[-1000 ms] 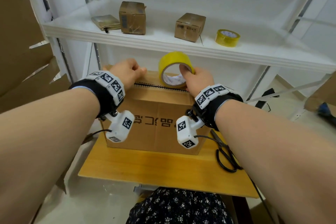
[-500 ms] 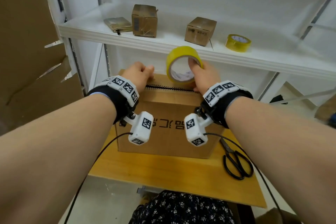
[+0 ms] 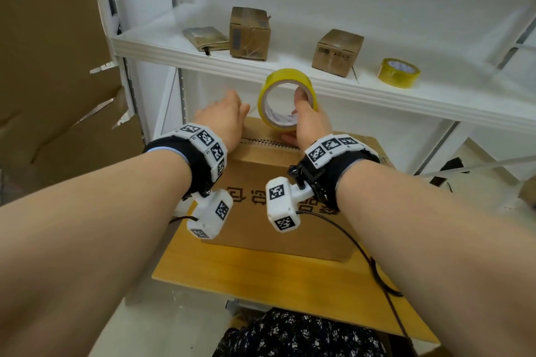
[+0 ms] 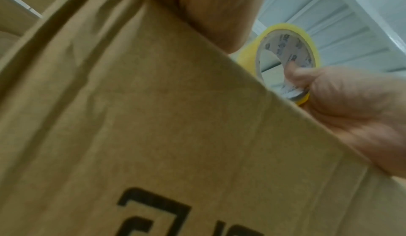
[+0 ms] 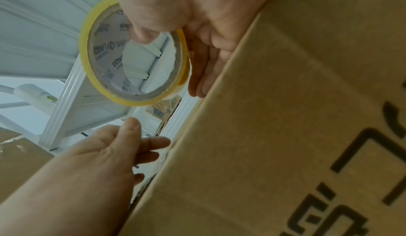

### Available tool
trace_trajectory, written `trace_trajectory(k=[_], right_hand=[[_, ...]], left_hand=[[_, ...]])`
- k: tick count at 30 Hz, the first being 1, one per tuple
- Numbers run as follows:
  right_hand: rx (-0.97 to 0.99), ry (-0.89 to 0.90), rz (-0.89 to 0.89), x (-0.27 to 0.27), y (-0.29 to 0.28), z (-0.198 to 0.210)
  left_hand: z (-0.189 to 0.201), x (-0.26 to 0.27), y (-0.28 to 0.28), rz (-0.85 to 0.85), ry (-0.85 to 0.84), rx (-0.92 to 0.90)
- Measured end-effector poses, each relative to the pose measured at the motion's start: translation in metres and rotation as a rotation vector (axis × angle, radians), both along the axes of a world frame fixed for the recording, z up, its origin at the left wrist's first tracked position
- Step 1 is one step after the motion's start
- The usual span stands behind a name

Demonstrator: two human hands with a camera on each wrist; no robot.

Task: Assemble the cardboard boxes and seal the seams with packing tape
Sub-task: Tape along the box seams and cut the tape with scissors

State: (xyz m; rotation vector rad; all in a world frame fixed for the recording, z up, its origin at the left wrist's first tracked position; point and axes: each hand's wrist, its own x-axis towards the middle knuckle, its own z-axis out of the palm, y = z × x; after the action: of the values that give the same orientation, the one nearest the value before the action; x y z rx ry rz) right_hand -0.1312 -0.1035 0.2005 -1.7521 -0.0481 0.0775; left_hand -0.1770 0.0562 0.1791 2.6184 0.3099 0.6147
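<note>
From the head view I see the brown printed cardboard box (image 3: 278, 206) standing on the yellow wooden worktop (image 3: 261, 278), its top just below the white shelf (image 3: 290, 78). My right hand (image 3: 309, 122) holds the yellow roll of packing tape (image 3: 285, 97) upright over the far top edge of the box, thumb hooked through the core. My left hand (image 3: 224, 116) lies just left of the roll with fingers loosely extended, gripping nothing. On the shelf sit 2 small brown cardboard boxes (image 3: 250, 33), a flat brown packet (image 3: 206, 38) and a second yellow tape roll (image 3: 398, 72)

In the left wrist view the box wall (image 4: 153, 135) fills most of the picture, and past its edge the right hand (image 4: 351, 104) pinches the tape roll (image 4: 287, 62) by its rim

In the right wrist view the roll (image 5: 134, 55) hangs from the right hand (image 5: 197, 22), thumb inside the core and fingers outside; the left hand (image 5: 114, 153) is spread open beside the box edge (image 5: 274, 118); I cannot tell whether it touches the cardboard
</note>
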Motion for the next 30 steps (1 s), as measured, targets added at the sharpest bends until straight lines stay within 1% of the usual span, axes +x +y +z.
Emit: trace_trajectory(k=[2, 3, 6, 9, 11, 13, 17, 21, 22, 24, 26, 30], right_hand=[[0.036, 0.005, 0.001, 0.004, -0.001, -0.004], [0.046, 0.005, -0.005, 0.006, -0.002, -0.005], [0.057, 0.019, -0.013, 0.01, 0.001, -0.004], [0.061, 0.031, -0.042, 0.012, 0.009, 0.001], [0.109, 0.058, -0.04, 0.01, 0.02, 0.003], [0.192, 0.099, -0.024, 0.008, 0.036, 0.003], [0.29, 0.122, 0.021, 0.004, 0.067, 0.002], [0.304, 0.138, 0.04, 0.004, 0.077, -0.006], [0.305, 0.139, 0.033, 0.005, 0.077, -0.008], [0.313, 0.13, 0.03, 0.007, 0.077, -0.012], [0.304, 0.125, 0.045, 0.009, 0.075, -0.013], [0.298, 0.118, 0.04, 0.01, 0.071, -0.012]], left_hand=[[0.001, 0.001, -0.002, 0.008, 0.016, 0.085], [0.001, 0.001, -0.003, 0.002, 0.033, 0.077], [-0.003, 0.005, 0.001, 0.016, 0.057, -0.059], [-0.005, 0.009, 0.008, 0.003, 0.015, -0.182], [-0.002, 0.009, 0.011, 0.002, -0.018, -0.337], [0.002, 0.005, 0.012, 0.004, -0.057, -0.451], [0.007, -0.006, 0.013, 0.008, -0.128, -0.506], [0.011, -0.013, 0.019, 0.023, -0.154, -0.607], [0.009, -0.011, 0.026, 0.023, -0.161, -0.67], [0.006, -0.009, 0.036, -0.041, -0.174, -0.858], [0.007, -0.011, 0.044, -0.074, -0.16, -0.977], [0.015, -0.018, 0.052, -0.049, -0.092, -1.214]])
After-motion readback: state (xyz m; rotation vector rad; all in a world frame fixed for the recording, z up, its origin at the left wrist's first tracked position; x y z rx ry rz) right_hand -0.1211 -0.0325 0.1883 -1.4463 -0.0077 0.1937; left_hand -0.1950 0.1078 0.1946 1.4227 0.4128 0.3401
